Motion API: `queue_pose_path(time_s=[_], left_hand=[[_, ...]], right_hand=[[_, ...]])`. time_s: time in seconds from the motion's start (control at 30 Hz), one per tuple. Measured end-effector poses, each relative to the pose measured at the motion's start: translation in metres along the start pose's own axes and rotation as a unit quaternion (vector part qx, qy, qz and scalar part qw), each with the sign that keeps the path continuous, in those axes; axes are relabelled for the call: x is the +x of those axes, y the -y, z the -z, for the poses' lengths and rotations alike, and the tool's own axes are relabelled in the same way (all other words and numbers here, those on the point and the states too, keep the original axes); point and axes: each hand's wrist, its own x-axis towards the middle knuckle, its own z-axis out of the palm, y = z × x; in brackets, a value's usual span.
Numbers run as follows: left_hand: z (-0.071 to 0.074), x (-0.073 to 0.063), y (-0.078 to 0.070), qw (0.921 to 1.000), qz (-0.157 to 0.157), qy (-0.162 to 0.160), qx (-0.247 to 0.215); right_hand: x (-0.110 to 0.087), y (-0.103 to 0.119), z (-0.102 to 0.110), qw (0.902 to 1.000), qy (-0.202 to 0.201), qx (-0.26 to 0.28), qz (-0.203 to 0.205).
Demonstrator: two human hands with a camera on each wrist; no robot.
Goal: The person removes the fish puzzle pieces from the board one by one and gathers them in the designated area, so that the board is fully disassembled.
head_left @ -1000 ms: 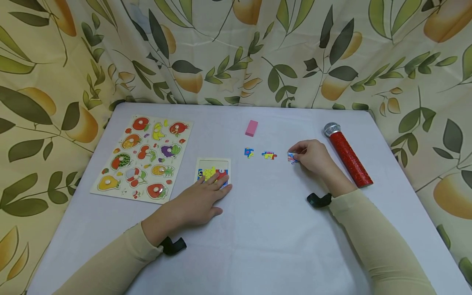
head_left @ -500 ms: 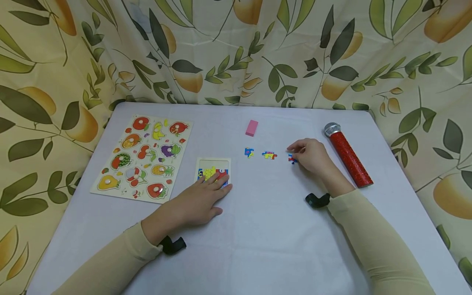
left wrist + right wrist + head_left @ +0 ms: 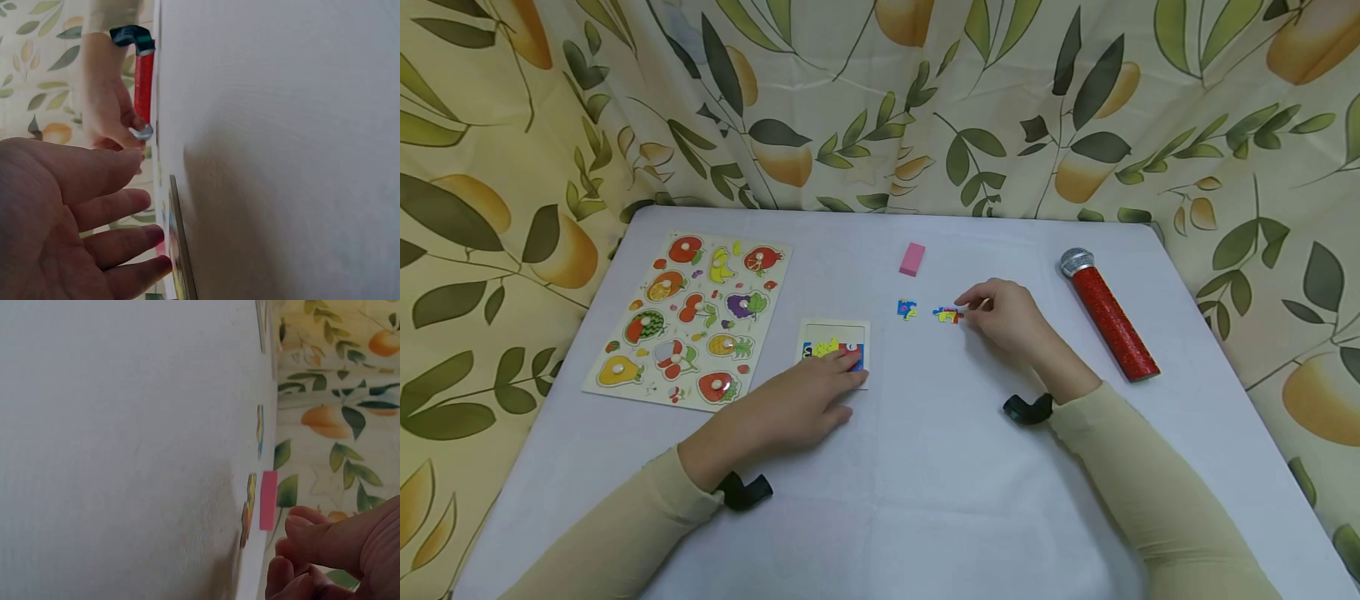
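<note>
My left hand [image 3: 801, 400] lies palm down, its outstretched fingertips on the puzzle board [image 3: 835, 329], a small pale frame with blue, yellow and red pieces in its lower part. In the left wrist view the fingers [image 3: 125, 245] reach to the board's edge. My right hand [image 3: 1007, 321] hovers beside a yellow-and-red puzzle piece [image 3: 947, 316], thumb and forefinger bent towards each other with nothing visible between them. Further left lies a blue-and-yellow puzzle piece [image 3: 907, 309]. The third piece is hidden from view. In the right wrist view the thumb [image 3: 325, 540] stands above the table.
A pink block [image 3: 912, 259] sits behind the pieces. To the left is a large fruit puzzle board [image 3: 703, 287]. A red glittery microphone [image 3: 1111, 317] lies on the right. A white cloth [image 3: 940, 508] covers the table, and a patterned curtain [image 3: 865, 75] hangs behind.
My right hand has let go of the rightmost puzzle piece and moved left to the yellow-and-red one. My left hand has shifted slightly, still on the puzzle board.
</note>
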Motion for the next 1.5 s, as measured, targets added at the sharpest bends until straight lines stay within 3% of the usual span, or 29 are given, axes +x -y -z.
queue_pose_path(time_s=[0.13,0.23,0.43,0.7,1.07,1.5], left_hand=[[0.002,-0.002,0.003,0.9995,-0.005,-0.021,0.021],[0.003,-0.004,0.004,0.9987,0.012,-0.024,0.044],[0.001,-0.01,0.004,0.9953,0.062,0.004,0.074],[-0.001,-0.013,0.003,0.9942,0.071,0.031,0.075],[-0.005,-0.014,0.004,0.9948,0.078,0.041,0.051],[-0.007,-0.015,0.004,0.9947,0.093,0.031,0.031]], right_hand=[[0.001,0.01,-0.013,0.9993,0.002,-0.004,0.037],[0.0,0.019,-0.024,0.9975,0.006,-0.009,0.07],[-0.004,0.043,-0.046,0.9914,0.033,-0.022,0.125],[-0.002,0.076,-0.075,0.9829,0.076,-0.019,0.167],[0.004,0.099,-0.099,0.9801,0.107,-0.021,0.166],[0.003,0.104,-0.107,0.9791,0.095,-0.066,0.167]])
